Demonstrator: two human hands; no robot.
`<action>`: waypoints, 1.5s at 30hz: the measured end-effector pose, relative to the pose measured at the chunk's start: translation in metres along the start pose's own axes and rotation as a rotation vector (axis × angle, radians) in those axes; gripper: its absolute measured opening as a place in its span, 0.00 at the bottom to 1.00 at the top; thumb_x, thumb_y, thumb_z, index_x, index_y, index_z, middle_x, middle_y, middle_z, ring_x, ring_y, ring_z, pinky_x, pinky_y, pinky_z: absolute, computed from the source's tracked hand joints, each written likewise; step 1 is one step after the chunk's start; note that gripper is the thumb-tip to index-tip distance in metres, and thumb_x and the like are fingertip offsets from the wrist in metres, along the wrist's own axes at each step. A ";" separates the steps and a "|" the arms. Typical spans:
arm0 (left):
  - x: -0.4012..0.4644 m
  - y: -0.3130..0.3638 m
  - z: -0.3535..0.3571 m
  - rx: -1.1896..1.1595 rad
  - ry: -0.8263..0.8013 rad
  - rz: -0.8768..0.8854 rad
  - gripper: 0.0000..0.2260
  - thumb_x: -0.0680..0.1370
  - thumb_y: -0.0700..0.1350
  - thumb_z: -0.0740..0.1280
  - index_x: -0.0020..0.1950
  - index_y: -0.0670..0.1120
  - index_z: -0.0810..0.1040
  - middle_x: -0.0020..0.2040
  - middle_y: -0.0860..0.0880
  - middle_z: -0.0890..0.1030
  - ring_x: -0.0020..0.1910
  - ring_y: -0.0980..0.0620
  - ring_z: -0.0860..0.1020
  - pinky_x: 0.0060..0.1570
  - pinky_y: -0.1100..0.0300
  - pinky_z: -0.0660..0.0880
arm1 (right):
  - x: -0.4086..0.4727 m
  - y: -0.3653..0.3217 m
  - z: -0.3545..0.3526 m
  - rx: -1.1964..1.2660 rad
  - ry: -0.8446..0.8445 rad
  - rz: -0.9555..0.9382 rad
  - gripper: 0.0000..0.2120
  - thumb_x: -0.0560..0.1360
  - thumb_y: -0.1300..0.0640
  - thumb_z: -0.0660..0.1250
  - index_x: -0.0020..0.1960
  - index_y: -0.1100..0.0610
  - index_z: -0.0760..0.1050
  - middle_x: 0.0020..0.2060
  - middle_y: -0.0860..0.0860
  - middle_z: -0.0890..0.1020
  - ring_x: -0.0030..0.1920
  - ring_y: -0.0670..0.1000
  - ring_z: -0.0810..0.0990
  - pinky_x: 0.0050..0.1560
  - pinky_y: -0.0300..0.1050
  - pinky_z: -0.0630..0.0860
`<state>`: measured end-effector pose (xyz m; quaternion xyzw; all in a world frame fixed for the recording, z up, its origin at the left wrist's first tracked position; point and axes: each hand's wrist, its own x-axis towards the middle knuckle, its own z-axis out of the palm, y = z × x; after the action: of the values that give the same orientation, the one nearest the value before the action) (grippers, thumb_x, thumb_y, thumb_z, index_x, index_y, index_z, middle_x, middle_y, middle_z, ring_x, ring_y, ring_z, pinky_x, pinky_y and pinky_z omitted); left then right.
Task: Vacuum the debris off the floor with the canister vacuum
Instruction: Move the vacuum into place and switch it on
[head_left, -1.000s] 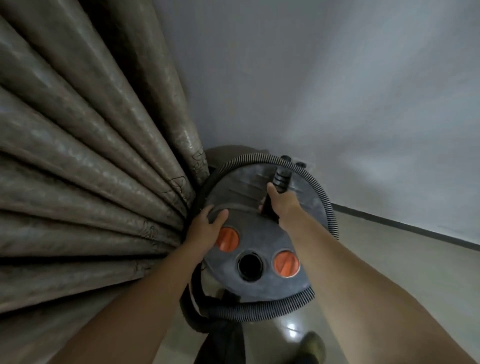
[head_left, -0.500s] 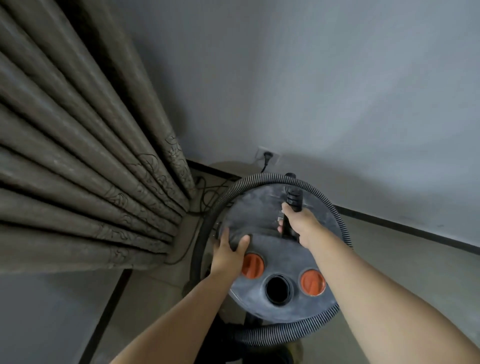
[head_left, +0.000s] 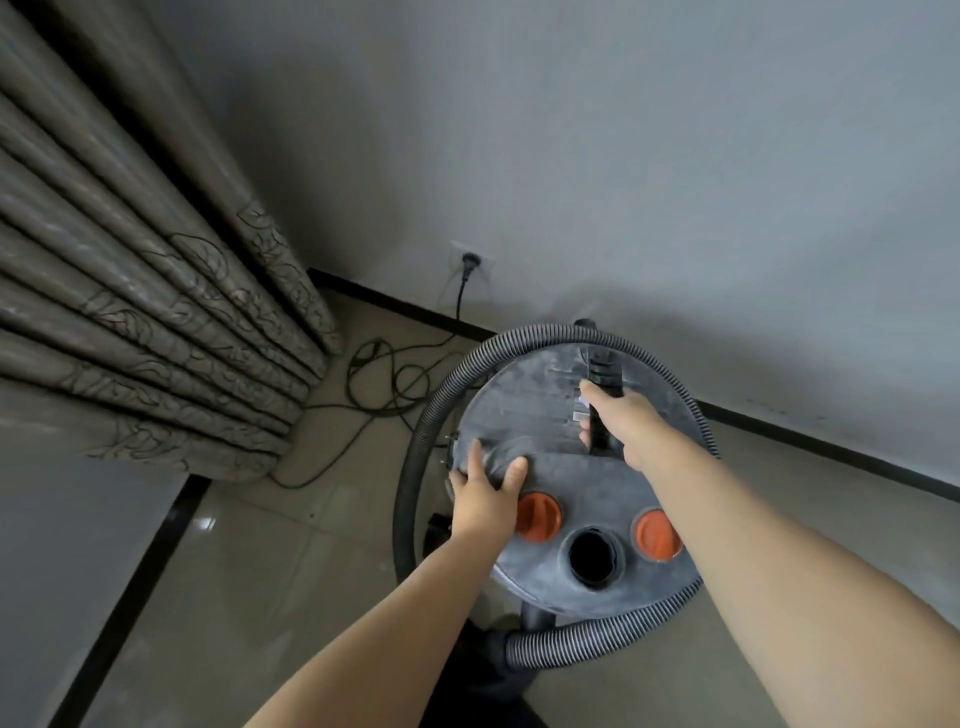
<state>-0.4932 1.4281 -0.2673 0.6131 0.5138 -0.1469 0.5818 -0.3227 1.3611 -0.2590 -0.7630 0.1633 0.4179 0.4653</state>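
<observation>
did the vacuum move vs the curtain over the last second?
Yes. The vacuum was tight against the curtain; now it stands clear, floor and cord showing between. It came away from the curtain, both hands on top.

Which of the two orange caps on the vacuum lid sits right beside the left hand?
The orange cap on the lid's left, partly covered by the left hand; the other orange cap lies beyond the dark opening.

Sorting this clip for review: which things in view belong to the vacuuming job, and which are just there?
Job: vacuum, hose, handle, power cord, wall socket, left hand, right hand.

Just there: curtain, wall.
</observation>
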 end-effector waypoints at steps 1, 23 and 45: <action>-0.002 0.001 0.009 0.009 -0.025 -0.015 0.34 0.78 0.61 0.59 0.79 0.57 0.46 0.79 0.43 0.45 0.76 0.40 0.57 0.70 0.48 0.61 | 0.000 0.002 -0.009 -0.013 0.008 0.002 0.11 0.77 0.52 0.68 0.43 0.60 0.73 0.31 0.56 0.75 0.28 0.53 0.73 0.22 0.39 0.75; -0.040 0.012 0.153 0.087 -0.023 -0.022 0.32 0.79 0.63 0.56 0.78 0.59 0.47 0.79 0.42 0.45 0.77 0.40 0.54 0.72 0.47 0.57 | 0.021 0.043 -0.150 -0.099 -0.045 -0.099 0.13 0.77 0.51 0.68 0.49 0.62 0.73 0.30 0.55 0.76 0.25 0.52 0.75 0.31 0.43 0.76; -0.056 0.005 0.223 0.022 -0.075 -0.006 0.34 0.76 0.66 0.60 0.77 0.62 0.49 0.78 0.47 0.57 0.72 0.40 0.65 0.57 0.42 0.75 | 0.010 0.093 -0.237 -0.596 0.203 -0.602 0.09 0.77 0.52 0.65 0.52 0.57 0.73 0.44 0.50 0.75 0.42 0.50 0.73 0.44 0.42 0.66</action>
<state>-0.4198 1.2105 -0.2835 0.6123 0.4918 -0.1770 0.5932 -0.2608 1.1138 -0.2681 -0.9147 -0.1494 0.2153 0.3077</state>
